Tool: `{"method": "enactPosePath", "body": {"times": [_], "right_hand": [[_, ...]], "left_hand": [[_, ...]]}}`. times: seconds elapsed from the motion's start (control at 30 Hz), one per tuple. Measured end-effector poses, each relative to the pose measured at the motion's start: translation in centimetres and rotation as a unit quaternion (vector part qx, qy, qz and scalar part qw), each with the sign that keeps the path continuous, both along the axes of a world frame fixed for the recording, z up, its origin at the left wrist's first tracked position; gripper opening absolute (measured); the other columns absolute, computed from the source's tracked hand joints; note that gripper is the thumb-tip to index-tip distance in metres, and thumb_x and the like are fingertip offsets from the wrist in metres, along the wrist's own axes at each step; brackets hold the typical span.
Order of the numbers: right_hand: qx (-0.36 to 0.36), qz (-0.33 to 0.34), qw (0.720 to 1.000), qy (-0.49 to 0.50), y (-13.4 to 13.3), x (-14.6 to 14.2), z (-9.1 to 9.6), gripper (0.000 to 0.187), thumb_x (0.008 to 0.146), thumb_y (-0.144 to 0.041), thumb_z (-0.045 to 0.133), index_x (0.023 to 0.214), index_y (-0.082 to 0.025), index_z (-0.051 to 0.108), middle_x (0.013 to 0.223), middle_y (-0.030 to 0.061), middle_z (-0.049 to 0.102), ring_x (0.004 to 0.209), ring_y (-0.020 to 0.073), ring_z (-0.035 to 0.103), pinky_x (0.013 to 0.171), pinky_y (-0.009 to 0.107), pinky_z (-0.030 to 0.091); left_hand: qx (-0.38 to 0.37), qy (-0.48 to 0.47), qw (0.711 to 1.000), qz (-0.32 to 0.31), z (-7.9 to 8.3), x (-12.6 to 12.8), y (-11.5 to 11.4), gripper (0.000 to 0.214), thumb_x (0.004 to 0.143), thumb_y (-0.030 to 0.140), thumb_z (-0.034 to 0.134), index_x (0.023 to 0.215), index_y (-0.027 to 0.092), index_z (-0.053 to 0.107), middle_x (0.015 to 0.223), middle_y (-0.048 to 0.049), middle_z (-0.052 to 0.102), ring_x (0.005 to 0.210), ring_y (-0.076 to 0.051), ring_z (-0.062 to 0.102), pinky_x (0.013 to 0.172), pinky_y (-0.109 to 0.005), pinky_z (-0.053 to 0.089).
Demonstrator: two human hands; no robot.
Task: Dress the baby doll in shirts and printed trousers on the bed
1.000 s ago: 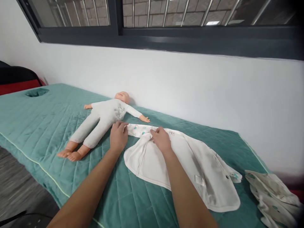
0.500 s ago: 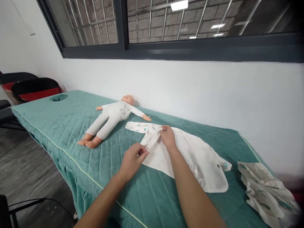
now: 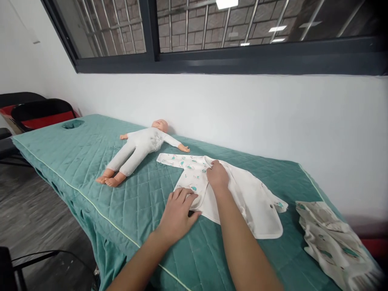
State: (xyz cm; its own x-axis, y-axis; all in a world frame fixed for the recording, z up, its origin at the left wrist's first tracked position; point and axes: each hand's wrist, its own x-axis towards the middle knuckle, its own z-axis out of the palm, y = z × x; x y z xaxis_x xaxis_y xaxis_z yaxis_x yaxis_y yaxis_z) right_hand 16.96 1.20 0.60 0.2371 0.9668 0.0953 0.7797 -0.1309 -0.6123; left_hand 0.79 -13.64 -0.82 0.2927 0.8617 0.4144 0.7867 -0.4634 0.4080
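Observation:
A white baby shirt [image 3: 233, 190] with small green prints lies spread on the green quilted cover, its front laid open. My left hand [image 3: 178, 212] rests on the lower corner of the printed front panel, fingers stretched out and thumb apart. Near the neckline, my right hand [image 3: 217, 176] is closed on the shirt's edge, with its fingertips partly hidden. Beyond the shirt, a baby doll [image 3: 141, 147] in a white long-sleeved suit lies on its back, one arm reaching close to the shirt's sleeve.
A second printed cloth [image 3: 333, 242], crumpled, lies at the right of the green-covered bed [image 3: 69, 161]. The bed stands against a white wall beneath a dark-framed window [image 3: 212, 62]. Black and red chairs [image 3: 45, 115] stand beyond its far left end.
My left hand has moved from a pinch to lying with fingers spread on the shirt. The printed front panel now lies flatter. My right hand stays near the neckline.

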Motion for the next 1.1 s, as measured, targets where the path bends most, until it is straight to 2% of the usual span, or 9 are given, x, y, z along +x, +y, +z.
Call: {"method": "enactPosePath", "body": {"times": [0.17,0.27,0.37,0.43,0.5,0.6,0.77,0.97,1.1], "right_hand": [[-0.02,0.009,1.0,-0.004,0.0,0.3,0.2,0.032,0.084,-0.023,0.048,0.113,-0.017,0.06,0.114,0.0177,0.062,0.106,0.0333,0.06,0.089,0.047,0.043],[-0.026,0.025,0.999,0.028,0.3,0.3,0.3,0.033,0.082,-0.028,0.054,0.112,-0.016,0.062,0.104,0.0151,0.067,0.104,0.0325,0.062,0.09,0.047,0.044],[-0.003,0.077,0.991,0.107,0.7,-0.4,0.3,0.042,0.088,-0.037,0.048,0.128,-0.023,0.054,0.11,0.0076,0.069,0.1,0.0226,0.065,0.085,0.036,0.049],[0.032,0.153,0.967,0.2,0.9,-1.1,-0.1,0.047,0.092,-0.042,0.043,0.136,-0.026,0.046,0.119,0.005,0.068,0.103,0.0174,0.065,0.082,0.03,0.051],[0.058,0.211,0.94,0.262,1.1,-1.8,-0.7,0.046,0.092,-0.043,0.043,0.135,-0.025,0.047,0.124,0.0056,0.066,0.106,0.0159,0.065,0.084,0.03,0.051],[0.074,0.214,0.943,0.242,1.1,-2.3,-1.6,0.036,0.091,-0.039,0.045,0.119,-0.021,0.059,0.117,0.0052,0.069,0.105,0.0156,0.064,0.092,0.031,0.048],[0.097,0.183,0.966,0.155,0.6,-2.6,-2.2,0.026,0.088,-0.023,0.044,0.105,-0.019,0.064,0.112,0.0064,0.067,0.105,0.0171,0.061,0.099,0.035,0.043],[0.082,0.242,0.965,0.055,-1.6,-3.0,-1.1,0.028,0.079,-0.016,0.059,0.105,-0.021,0.066,0.114,0.0063,0.066,0.113,0.0194,0.056,0.104,0.036,0.038],[0.075,0.24,0.968,0.016,-3.2,3.3,0.9,0.036,0.084,-0.027,0.058,0.12,-0.026,0.061,0.125,0.004,0.063,0.119,0.0188,0.054,0.104,0.035,0.039]], "left_hand": [[-0.012,-0.026,0.998,0.05,-0.4,0.0,-0.2,0.021,0.091,0.019,0.048,0.102,0.024,0.066,0.105,-0.007,0.064,0.101,-0.025,0.055,0.084,-0.041,0.044],[-0.046,-0.124,0.989,0.063,-0.4,-0.5,0.6,0.019,0.094,0.024,0.046,0.094,0.022,0.065,0.092,-0.0042,0.065,0.088,-0.021,0.058,0.079,-0.036,0.046],[-0.046,-0.298,0.935,0.188,-0.4,-1.8,2.0,0.023,0.096,0.035,0.042,0.099,0.021,0.06,0.089,-0.0034,0.064,0.082,-0.018,0.06,0.073,-0.03,0.049],[0.003,-0.368,0.88,0.3,-0.7,-2.9,2.9,0.026,0.096,0.036,0.042,0.113,0.02,0.053,0.107,-0.0069,0.061,0.095,-0.019,0.06,0.081,-0.031,0.051],[0.06,-0.368,0.858,0.354,-1.1,-3.5,3.3,0.032,0.093,0.031,0.046,0.124,0.019,0.045,0.126,-0.0111,0.052,0.115,-0.021,0.053,0.095,-0.035,0.047],[0.108,-0.285,0.9,0.313,-1.7,-3.5,3.3,0.031,0.091,0.024,0.047,0.121,0.018,0.047,0.128,-0.0127,0.049,0.124,-0.025,0.045,0.104,-0.042,0.041],[0.078,-0.117,0.974,0.18,-1.8,-2.2,3.2,0.019,0.091,0.017,0.043,0.104,0.02,0.057,0.106,-0.0098,0.061,0.104,-0.026,0.054,0.092,-0.042,0.044],[0.006,-0.024,0.98,0.199,-1.4,-2.0,3.3,0.016,0.089,0.019,0.045,0.091,0.022,0.061,0.086,-0.0066,0.066,0.086,-0.025,0.059,0.078,-0.038,0.043],[-0.008,-0.022,0.979,0.203,-1.3,-2.0,3.3,0.016,0.088,0.02,0.046,0.091,0.022,0.062,0.086,-0.0062,0.068,0.086,-0.025,0.059,0.078,-0.037,0.042]]}}
